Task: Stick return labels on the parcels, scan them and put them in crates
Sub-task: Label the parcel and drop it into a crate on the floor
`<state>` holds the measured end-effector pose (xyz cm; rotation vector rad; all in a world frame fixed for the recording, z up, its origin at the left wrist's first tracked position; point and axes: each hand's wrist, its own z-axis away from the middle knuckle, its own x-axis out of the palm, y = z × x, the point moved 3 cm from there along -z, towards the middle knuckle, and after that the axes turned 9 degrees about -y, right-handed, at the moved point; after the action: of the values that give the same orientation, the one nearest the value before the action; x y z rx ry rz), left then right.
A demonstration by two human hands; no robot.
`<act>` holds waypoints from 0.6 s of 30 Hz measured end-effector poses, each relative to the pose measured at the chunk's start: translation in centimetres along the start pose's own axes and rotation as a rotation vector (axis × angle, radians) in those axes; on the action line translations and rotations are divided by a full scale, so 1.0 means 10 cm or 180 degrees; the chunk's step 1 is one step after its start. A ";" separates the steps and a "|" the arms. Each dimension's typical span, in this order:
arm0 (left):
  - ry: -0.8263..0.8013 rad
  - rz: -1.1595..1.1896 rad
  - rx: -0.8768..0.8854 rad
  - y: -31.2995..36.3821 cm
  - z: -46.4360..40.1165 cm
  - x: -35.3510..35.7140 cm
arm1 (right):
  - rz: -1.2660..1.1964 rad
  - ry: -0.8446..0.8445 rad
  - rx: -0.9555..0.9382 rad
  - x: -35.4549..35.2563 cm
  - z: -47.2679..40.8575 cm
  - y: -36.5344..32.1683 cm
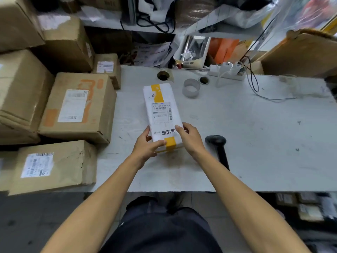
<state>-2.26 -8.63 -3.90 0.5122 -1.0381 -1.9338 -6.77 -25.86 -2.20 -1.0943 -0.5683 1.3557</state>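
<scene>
both hands, left (145, 145) and right (189, 138), each keep a holding grip on the white parcel's (161, 106) near end on the counter (255, 134).

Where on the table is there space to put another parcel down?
The widest bare patch of the table is on the right, between the black scanner and the loose cable. A smaller patch lies left of the white parcel, beside the orange-marked box. The back edge is crowded: tape roll, power strip.
</scene>
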 end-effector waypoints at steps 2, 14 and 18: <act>-0.0068 0.0020 0.0102 0.06 0.01 0.01 | -0.0178 0.0127 -0.0108 -0.07 0.06 -0.05; -0.0945 -0.0443 0.0887 0.80 0.05 1.00 | -0.0831 0.1127 -0.0420 -1.18 0.70 -0.09; -0.1393 -0.0488 0.0915 0.82 0.15 1.72 | -0.0935 0.1457 -0.0418 -1.76 1.13 0.22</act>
<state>-8.62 -24.67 4.31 0.3363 -1.6123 -2.0955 -20.86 -39.56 5.30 -1.3205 -0.4590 0.7876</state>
